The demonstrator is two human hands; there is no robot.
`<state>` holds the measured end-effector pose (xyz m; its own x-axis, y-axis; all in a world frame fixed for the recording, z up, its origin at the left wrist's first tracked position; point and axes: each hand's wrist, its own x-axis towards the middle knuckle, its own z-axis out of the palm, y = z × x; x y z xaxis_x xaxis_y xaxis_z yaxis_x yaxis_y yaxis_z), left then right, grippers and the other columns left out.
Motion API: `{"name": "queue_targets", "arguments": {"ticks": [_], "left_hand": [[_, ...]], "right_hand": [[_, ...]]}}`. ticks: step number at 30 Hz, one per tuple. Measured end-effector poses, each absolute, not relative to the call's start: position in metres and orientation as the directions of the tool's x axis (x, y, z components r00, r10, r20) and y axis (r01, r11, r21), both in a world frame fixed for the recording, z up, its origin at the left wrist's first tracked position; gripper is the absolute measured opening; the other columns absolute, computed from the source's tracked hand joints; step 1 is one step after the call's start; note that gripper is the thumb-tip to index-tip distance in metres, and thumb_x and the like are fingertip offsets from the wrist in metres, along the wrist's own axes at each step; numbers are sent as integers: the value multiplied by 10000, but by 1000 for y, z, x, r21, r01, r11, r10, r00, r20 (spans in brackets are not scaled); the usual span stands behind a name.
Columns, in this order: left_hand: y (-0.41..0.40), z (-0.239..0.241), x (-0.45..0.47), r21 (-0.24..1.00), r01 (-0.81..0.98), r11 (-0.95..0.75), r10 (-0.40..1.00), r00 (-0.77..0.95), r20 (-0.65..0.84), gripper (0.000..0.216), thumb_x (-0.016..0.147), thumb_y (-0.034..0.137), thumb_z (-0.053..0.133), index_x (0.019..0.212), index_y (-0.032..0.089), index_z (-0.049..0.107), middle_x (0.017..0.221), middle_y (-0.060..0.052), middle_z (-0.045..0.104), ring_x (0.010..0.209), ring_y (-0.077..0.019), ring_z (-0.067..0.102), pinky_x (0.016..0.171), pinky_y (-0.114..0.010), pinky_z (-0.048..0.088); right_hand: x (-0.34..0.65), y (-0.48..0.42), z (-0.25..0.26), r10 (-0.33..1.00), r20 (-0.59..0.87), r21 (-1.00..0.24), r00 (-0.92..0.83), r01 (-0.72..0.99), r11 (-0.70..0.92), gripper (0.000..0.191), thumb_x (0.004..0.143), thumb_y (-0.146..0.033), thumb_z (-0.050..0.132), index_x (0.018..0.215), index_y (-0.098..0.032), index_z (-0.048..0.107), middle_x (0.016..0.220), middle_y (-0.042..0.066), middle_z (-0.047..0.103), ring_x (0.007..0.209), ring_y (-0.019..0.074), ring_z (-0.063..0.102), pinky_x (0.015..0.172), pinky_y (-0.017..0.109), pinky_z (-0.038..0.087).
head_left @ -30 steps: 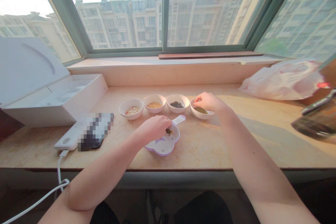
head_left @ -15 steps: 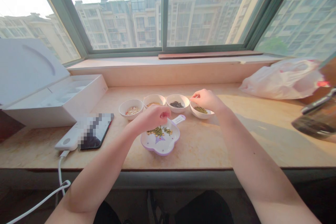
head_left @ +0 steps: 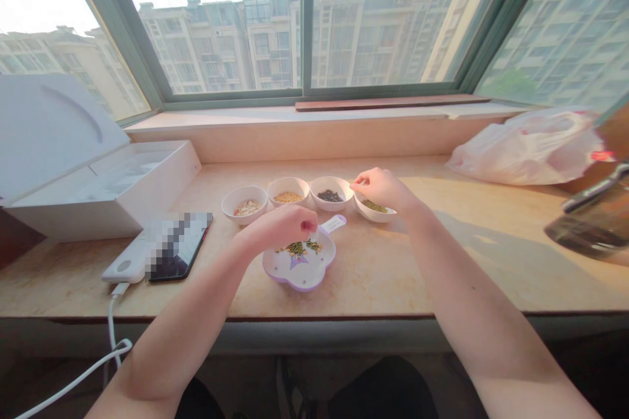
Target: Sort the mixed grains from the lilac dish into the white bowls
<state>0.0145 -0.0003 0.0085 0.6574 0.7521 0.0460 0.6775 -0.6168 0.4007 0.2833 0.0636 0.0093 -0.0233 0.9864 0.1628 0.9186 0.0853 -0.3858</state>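
- Head view, near edge of the tabletop (head_left: 383, 281): the purple-rimmed dish (head_left: 307, 279) sits just in from its middle, handle (head_left: 334, 224) angled toward the far right corner, likely leaving the basin closest to the person.
- The left hand (head_left: 287, 224) hangs over the dish's far side, above mixed beans (head_left: 297, 248); its fingers curl inward, contents impossible to tell.
- Farther from that edge, four white bowls (head_left: 242, 218) form a row, presumably for separate kinds within reach.
- The right hand (head_left: 386, 188) covers part of the rightmost bowl (head_left: 366, 215), fingertips close together near its left rim; I can't tell whether they pinch anything.
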Motion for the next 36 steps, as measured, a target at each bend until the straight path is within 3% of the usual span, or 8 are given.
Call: {"name": "queue_targets", "arguments": {"ticks": [9,13,17,19,25,30,33,36], "left_hand": [[1,9,12,385,678,-626,733,680,-7,175,832,143,552,807,188,719,835,-7,730,715,-134,601,627,-264,362],[4,8,12,538,633,-557,782,618,83,131,820,160,591,782,183,715,773,-3,701,682,-126,572,633,-261,372],[6,12,13,911,210,-355,832,515,206,19,776,177,693,768,167,679,811,-18,688,756,-127,606,685,-249,428],[4,16,12,981,-72,-178,844,502,189,131,752,194,765,759,164,637,804,-9,668,712,-104,591,657,-236,426],[-1,24,13,870,-484,92,856,484,179,317,677,143,854,721,168,542,711,38,581,581,-57,515,565,-201,389],[-1,23,15,831,-539,136,880,452,149,310,675,126,869,744,162,569,740,41,599,593,-49,528,579,-187,409],[0,20,17,845,-517,135,906,410,107,301,694,135,876,753,155,582,773,37,627,665,-58,584,656,-193,455],[2,16,20,872,-470,136,915,397,71,302,701,149,877,751,154,580,788,31,647,729,-72,625,704,-200,472]], "right_hand": [[277,56,13,984,168,-423,-54,898,121,285,902,-408,616,954,-200,804,953,87,791,876,233,683,675,295,434],[276,56,11,976,203,-439,-84,883,168,295,906,-416,605,929,-194,798,909,88,785,826,224,673,669,300,428],[272,57,13,959,271,-498,-86,840,216,308,895,-447,622,887,-190,791,860,78,772,782,210,655,694,302,437],[270,57,15,950,301,-518,-87,821,239,280,883,-418,637,871,-184,790,822,67,763,752,199,644,703,300,439],[264,55,15,909,397,-552,-123,759,344,225,870,-348,641,822,-174,775,738,44,732,702,185,616,679,304,427],[252,39,17,869,441,-750,-225,440,494,266,878,-430,694,901,-175,764,744,25,707,649,148,584,622,285,439],[239,24,20,848,413,-857,-333,174,485,333,821,-471,784,980,-179,758,770,18,713,594,120,578,568,266,460],[226,15,20,843,386,-892,-374,80,445,399,735,-456,864,1010,-182,775,743,15,716,588,125,603,535,256,483]]}}
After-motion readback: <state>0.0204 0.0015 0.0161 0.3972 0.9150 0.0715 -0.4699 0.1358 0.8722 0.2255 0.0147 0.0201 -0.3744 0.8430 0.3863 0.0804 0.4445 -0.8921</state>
